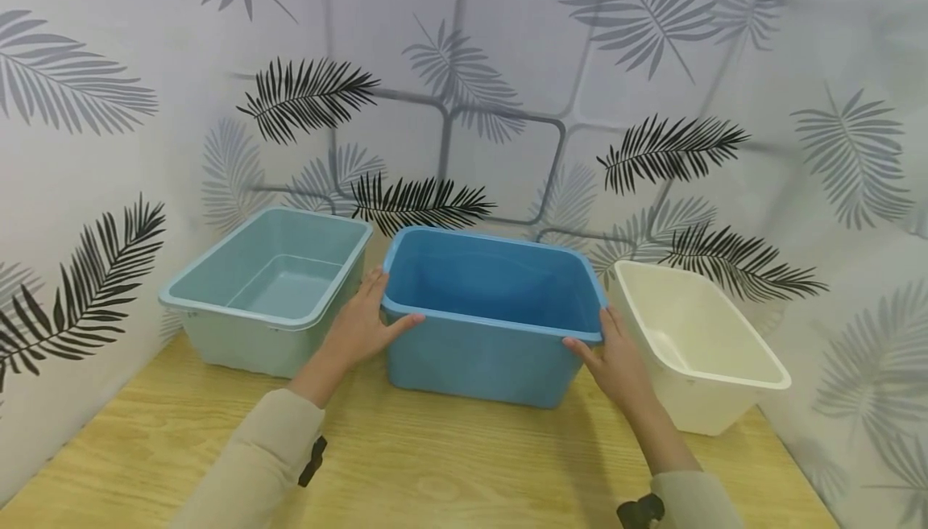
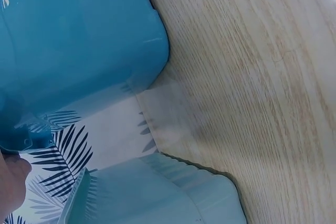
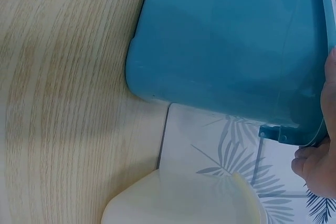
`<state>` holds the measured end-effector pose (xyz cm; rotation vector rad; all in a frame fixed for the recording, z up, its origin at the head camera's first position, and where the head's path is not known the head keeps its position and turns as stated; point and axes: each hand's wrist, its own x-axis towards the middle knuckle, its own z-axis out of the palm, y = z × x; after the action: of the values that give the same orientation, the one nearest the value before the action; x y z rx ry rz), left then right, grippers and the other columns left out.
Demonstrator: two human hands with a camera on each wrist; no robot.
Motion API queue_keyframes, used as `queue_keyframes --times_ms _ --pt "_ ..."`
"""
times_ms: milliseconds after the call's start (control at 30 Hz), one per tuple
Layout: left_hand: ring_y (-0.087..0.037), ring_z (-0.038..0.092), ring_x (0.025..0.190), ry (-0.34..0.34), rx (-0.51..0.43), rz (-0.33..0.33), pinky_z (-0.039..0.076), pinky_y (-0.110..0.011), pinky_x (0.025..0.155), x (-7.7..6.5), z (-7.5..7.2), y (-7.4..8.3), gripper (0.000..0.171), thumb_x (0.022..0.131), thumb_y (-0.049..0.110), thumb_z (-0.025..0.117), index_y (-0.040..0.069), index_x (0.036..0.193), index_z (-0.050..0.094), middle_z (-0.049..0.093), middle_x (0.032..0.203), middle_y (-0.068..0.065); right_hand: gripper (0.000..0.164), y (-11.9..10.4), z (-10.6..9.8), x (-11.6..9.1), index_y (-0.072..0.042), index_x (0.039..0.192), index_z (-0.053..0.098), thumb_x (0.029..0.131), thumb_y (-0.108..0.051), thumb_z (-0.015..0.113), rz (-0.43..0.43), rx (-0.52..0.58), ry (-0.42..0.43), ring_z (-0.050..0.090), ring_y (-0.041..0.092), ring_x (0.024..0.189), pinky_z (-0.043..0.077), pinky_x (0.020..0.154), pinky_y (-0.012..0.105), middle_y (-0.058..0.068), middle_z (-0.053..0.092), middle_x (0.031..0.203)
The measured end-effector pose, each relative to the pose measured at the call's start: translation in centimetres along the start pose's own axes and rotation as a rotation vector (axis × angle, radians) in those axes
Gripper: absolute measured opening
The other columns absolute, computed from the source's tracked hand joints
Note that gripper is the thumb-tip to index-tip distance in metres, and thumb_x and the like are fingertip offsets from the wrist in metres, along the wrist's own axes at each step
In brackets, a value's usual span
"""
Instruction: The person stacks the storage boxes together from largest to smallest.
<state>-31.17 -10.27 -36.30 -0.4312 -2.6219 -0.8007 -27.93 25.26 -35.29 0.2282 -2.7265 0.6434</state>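
Note:
A blue plastic bin (image 1: 478,360) stands on the wooden table between both hands, its inside visible from above with nothing in it. My left hand (image 1: 362,321) grips its left front corner, the thumb on the front rim and the fingers along the left side. At the right front corner, my right hand (image 1: 612,356) holds the rim, thumb in front and fingers at the side. The right wrist view shows the fingers (image 3: 310,166) bent beneath the rim of the blue bin (image 3: 226,45). Only a small part of the left hand (image 2: 11,182) appears in the left wrist view.
To the left stands a pale blue-green bin (image 1: 239,344), close to my left hand. A cream bin (image 1: 714,404) stands to the right, angled beside my right hand. Behind them rises a leaf-patterned wall (image 1: 507,54). The wooden table (image 1: 435,464) extends toward me.

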Motion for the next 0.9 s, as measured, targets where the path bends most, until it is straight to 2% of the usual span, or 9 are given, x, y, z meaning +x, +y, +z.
queue_keyframes --times_ms 433,900 --pt "-0.034 0.022 0.137 0.035 -0.015 0.010 0.029 -0.049 0.106 -0.9 -0.1 0.7 0.093 0.077 0.055 0.060 -0.004 0.139 0.027 0.024 0.147 -0.020 0.082 0.1 -0.3 -0.9 0.012 0.137 0.023 0.086 -0.045 0.054 -0.014 -0.029 0.032 0.028 0.047 0.129 0.028 0.102 0.057 0.030 0.023 0.143" --pt "-0.034 0.025 0.135 0.057 -0.002 0.021 0.033 -0.049 0.103 -1.6 -0.1 0.6 0.092 0.075 0.056 0.061 -0.004 0.138 0.029 0.027 0.146 -0.020 0.083 0.2 -0.2 -1.7 0.011 0.136 0.027 0.085 -0.048 0.054 -0.029 -0.063 0.056 0.029 0.046 0.129 0.032 0.099 0.058 0.029 0.025 0.143"
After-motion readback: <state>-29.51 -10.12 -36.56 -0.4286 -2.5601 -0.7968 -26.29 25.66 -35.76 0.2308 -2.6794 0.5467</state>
